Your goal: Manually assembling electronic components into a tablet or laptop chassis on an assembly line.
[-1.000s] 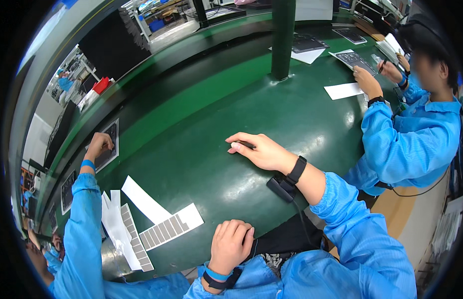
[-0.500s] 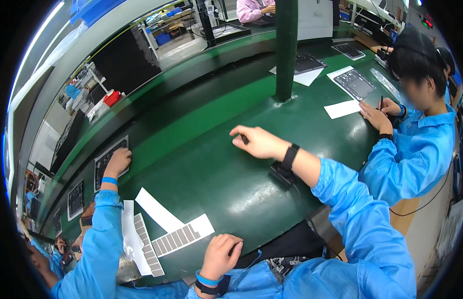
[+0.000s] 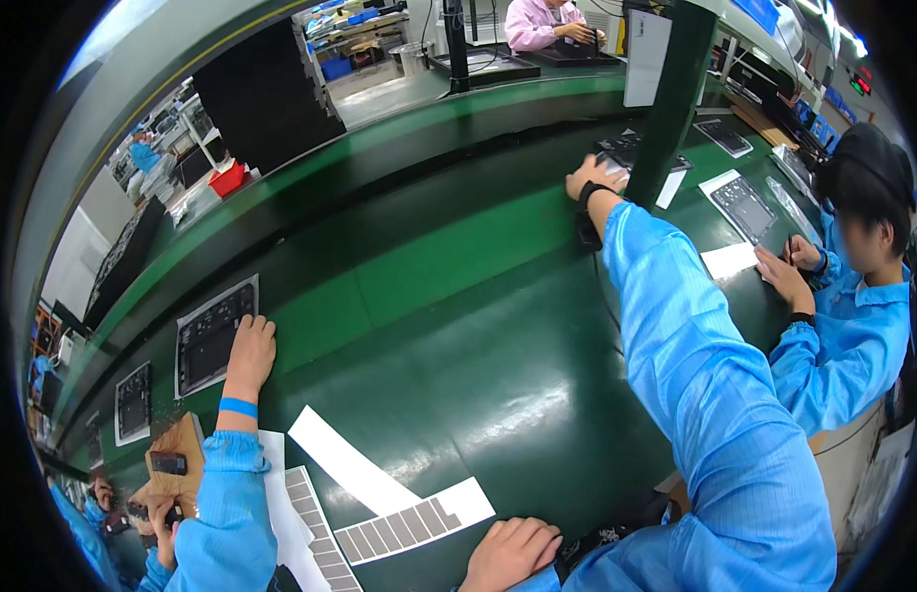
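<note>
My right hand (image 3: 594, 178) stretches to the far right with its fingers spread. It reaches the near edge of a dark flat panel (image 3: 631, 150) with white paper under it, beside a green post. A black band circles that wrist, and a small black box with a cord (image 3: 587, 233) hangs below. My left hand (image 3: 513, 553) rests curled at the near table edge, palm down; whatever is under its fingers is hidden. Nearest to it lies a white strip with grey rectangular stickers (image 3: 409, 523). A second sticker strip (image 3: 320, 528) and a blank white strip (image 3: 345, 459) lie further left.
At left a co-worker's hand (image 3: 249, 357) touches another dark panel (image 3: 220, 335). A brown cardboard piece (image 3: 175, 459) is beside that arm. The green post (image 3: 667, 109) rises from the table (image 3: 448, 395). A co-worker (image 3: 843, 335) at right works by a white sheet (image 3: 730, 260).
My right hand has moved away and to the right, from mid-table to the panel by the post, and its fingers have spread. The view has swung. My left hand stays at the near edge.
</note>
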`<action>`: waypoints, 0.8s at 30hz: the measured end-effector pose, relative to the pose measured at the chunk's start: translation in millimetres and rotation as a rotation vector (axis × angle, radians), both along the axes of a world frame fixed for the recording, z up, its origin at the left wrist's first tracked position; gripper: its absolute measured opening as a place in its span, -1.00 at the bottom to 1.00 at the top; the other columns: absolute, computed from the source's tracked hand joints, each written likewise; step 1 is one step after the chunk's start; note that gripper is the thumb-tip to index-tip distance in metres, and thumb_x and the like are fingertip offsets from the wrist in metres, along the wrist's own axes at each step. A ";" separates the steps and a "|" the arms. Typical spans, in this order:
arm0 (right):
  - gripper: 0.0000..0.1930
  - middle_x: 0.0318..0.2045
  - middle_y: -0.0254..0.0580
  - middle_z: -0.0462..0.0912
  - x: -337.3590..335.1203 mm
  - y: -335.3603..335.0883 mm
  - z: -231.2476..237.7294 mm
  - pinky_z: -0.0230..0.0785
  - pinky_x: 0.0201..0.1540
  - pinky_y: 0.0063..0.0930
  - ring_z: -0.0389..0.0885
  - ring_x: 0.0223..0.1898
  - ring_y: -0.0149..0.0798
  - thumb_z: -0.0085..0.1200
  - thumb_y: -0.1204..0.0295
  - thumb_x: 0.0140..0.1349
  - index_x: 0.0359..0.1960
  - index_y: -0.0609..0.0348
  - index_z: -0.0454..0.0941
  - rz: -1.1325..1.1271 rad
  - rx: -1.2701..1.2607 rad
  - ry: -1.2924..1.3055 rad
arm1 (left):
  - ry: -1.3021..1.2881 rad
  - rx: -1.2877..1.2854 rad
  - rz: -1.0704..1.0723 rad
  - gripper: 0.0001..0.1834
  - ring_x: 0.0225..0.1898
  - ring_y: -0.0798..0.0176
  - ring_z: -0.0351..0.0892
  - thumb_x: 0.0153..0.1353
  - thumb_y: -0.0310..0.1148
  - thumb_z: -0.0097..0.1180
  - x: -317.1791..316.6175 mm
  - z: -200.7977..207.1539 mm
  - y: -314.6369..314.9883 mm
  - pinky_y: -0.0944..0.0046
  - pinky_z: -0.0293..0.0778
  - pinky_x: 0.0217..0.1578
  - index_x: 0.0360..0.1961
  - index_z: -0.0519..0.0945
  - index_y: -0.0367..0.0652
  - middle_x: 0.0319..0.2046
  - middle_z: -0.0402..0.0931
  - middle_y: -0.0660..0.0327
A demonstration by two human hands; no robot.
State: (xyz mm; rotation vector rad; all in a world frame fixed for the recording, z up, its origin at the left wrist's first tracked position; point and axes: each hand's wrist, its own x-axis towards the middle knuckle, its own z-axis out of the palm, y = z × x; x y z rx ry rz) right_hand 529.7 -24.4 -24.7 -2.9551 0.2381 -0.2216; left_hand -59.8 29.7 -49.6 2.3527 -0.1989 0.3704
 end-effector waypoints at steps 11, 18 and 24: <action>-0.19 0.42 0.01 0.29 6.4 0.4 5.8 -0.36 0.48 0.31 -0.06 0.51 0.27 -0.05 -0.21 0.28 0.51 -0.26 0.05 -0.039 -0.032 0.222 | 0.054 -0.062 -0.045 -0.91 -0.30 0.23 0.54 0.17 -0.36 0.26 13.2 -16.1 -4.1 0.27 0.40 -0.27 -0.31 0.63 -0.09 -0.35 0.54 0.32; -0.12 0.52 -0.26 0.10 -22.2 22.8 21.9 -0.18 0.39 0.54 0.05 0.51 0.06 -0.22 -0.17 0.38 0.56 -0.02 -0.26 0.218 -0.020 0.349 | 0.077 -0.043 -0.002 -0.90 -0.30 0.23 0.54 0.18 -0.35 0.26 -6.7 -12.1 -13.2 0.27 0.40 -0.26 -0.30 0.63 -0.09 -0.35 0.53 0.32; -0.03 0.37 0.38 0.26 7.6 70.4 3.8 0.18 0.39 -0.15 0.30 0.38 0.20 -0.07 -0.13 0.34 0.48 0.43 -0.14 0.512 0.020 0.223 | 0.093 -0.028 -0.023 -0.90 -0.30 0.24 0.54 0.19 -0.34 0.26 3.7 17.7 -8.5 0.28 0.40 -0.26 -0.29 0.63 -0.08 -0.35 0.53 0.33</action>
